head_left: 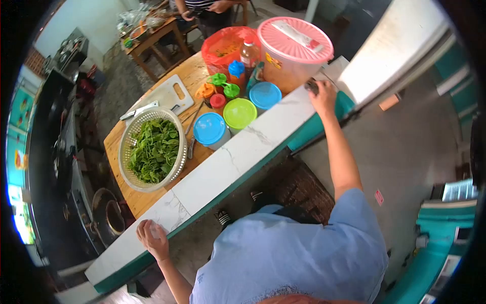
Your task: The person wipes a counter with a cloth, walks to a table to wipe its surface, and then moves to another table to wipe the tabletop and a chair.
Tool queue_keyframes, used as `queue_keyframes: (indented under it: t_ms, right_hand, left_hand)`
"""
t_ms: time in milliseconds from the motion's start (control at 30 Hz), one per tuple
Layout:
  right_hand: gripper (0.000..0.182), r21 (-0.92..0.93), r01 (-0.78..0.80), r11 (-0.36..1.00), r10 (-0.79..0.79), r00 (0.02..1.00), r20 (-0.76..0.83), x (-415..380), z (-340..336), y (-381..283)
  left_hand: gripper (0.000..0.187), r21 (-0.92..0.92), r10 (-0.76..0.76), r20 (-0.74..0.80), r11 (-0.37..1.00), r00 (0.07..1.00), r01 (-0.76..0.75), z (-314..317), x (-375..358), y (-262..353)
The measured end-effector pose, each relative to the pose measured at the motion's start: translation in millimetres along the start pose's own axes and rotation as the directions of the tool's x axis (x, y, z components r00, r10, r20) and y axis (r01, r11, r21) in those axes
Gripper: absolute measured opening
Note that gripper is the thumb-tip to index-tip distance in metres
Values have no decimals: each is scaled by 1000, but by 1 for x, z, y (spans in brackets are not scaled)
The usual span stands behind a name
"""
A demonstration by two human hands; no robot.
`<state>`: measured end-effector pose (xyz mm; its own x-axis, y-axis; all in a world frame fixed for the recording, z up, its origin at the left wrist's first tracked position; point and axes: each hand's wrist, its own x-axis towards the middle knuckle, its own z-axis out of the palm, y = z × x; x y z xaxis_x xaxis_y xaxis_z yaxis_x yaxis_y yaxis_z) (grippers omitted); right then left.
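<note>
My left hand (pixel 153 239) rests on the near left part of the white tiled ledge (pixel 215 161), its fingers loosely curved with a gap at the thumb. At the far right end of that ledge, my right hand (pixel 324 97) has its fingertips around a small dark, rough-looking lump (pixel 312 86); I cannot tell what kind of thing it is. Just beyond the ledge, a cream colander (pixel 177 175) full of green leaves (pixel 156 149) stands on the wooden table. Nearest to the right hand are a blue-lidded tub (pixel 265 95) and a large pink-lidded bucket (pixel 296 45).
The wooden table (pixel 114 147) also holds a white cutting board (pixel 174 96), a green-lidded tub (pixel 240 113), another blue-lidded tub (pixel 210 129), several sauce bottles and a red plastic bag (pixel 215 53). A person (pixel 215 12) stands behind it. A dark wok (pixel 108 215) is at left.
</note>
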<state>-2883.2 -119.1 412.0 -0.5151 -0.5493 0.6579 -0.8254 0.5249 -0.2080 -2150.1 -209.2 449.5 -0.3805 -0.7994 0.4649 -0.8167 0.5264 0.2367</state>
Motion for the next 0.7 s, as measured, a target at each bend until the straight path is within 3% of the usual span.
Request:
queue_keyframes:
  t_ms: [67, 333, 433, 500, 567, 600, 700]
  right_hand:
    - [38, 5, 1, 1000, -1, 1000, -3, 9, 5, 9]
    - [37, -64, -5, 998, 11, 996, 88, 8, -10, -19]
    - [36, -43, 39, 998, -34, 993, 111, -10, -17, -47]
    - [39, 95, 126, 988, -138, 980, 140, -29, -25, -72]
    - [41, 220, 211, 952, -251, 953, 171, -47, -39, -112]
    - [42, 273, 245, 930, -295, 941, 164, -58, -46, -136]
    - [43, 402, 277, 873, -372, 911, 180, -103, -67, -215]
  left_hand:
    - [35, 28, -74, 21, 997, 997, 74, 6, -7, 11]
    - [36, 127, -78, -26, 989, 997, 81, 16, -12, 9]
    - [38, 82, -124, -29, 989, 992, 126, 13, -15, 12]
    - [38, 40, -159, -9, 986, 987, 159, 5, -21, 18]
    - [37, -108, -184, -121, 979, 975, 172, 2, -37, 30]
    - [39, -272, -284, -121, 931, 951, 243, 5, -56, 34]
    - [34, -174, -251, -127, 958, 960, 227, -15, -115, 56]
